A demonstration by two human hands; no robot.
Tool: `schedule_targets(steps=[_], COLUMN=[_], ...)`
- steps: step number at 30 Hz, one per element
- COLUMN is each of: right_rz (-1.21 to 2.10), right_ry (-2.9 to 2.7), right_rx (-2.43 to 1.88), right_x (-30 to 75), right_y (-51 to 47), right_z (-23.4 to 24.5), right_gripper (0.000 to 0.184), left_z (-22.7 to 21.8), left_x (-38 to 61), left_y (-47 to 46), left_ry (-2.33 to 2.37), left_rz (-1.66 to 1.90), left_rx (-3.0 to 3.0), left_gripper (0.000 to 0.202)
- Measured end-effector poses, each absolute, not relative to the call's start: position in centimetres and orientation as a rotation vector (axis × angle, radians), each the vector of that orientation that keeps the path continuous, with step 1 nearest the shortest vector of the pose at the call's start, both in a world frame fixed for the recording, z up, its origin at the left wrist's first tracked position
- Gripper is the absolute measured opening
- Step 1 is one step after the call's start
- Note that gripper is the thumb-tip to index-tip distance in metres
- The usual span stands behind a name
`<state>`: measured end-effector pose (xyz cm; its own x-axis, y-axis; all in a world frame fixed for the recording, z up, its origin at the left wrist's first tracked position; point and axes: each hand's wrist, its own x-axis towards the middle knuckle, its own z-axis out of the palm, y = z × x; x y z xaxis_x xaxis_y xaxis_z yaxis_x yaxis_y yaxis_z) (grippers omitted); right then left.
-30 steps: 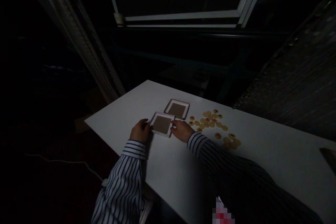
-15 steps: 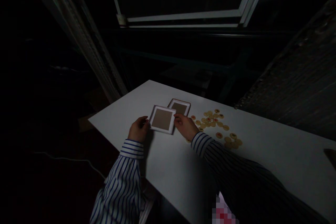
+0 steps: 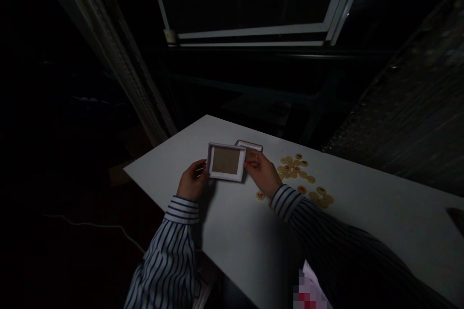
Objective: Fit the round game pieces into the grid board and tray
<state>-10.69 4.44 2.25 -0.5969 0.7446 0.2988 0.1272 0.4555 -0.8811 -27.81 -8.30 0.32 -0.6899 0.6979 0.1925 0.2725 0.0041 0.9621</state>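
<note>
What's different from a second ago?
The front tray, gripped by the left hand and right hand throughout, has come up and tipped more toward the camera. It and the right hand now hide most of the rear tray. Unchanged: both grips, loose round pieces lying to the right.

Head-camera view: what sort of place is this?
Probably a dimly lit indoor room, perhaps in a home, though that is hard to be sure of. A white table holds scattered xiangqi pieces, and beyond it is what looks like a white-framed window.
</note>
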Motion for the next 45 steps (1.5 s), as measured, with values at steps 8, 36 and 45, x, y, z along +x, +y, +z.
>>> schedule_targets(steps=[8, 36, 45], right_rz=[1.106, 1.357, 1.361], right_ry=[-2.066, -1.851, -1.809], right_rx=[-0.695, -0.687, -0.725], right_x=[-9.5, -6.0, -4.6], right_y=[4.2, 5.3, 5.5], right_z=[3.2, 4.8, 5.5], right_gripper=[0.035, 0.034, 0.036], left_z=[0.8, 1.9, 1.9], left_x=[-27.1, -24.3, -23.9], left_y=[-8.0, -7.0, -6.4], left_ry=[1.871, 1.69, 1.482], left_rz=[1.745, 1.746, 1.836], left_rx=[1.031, 0.918, 0.717], left_gripper=[0.041, 0.047, 0.04])
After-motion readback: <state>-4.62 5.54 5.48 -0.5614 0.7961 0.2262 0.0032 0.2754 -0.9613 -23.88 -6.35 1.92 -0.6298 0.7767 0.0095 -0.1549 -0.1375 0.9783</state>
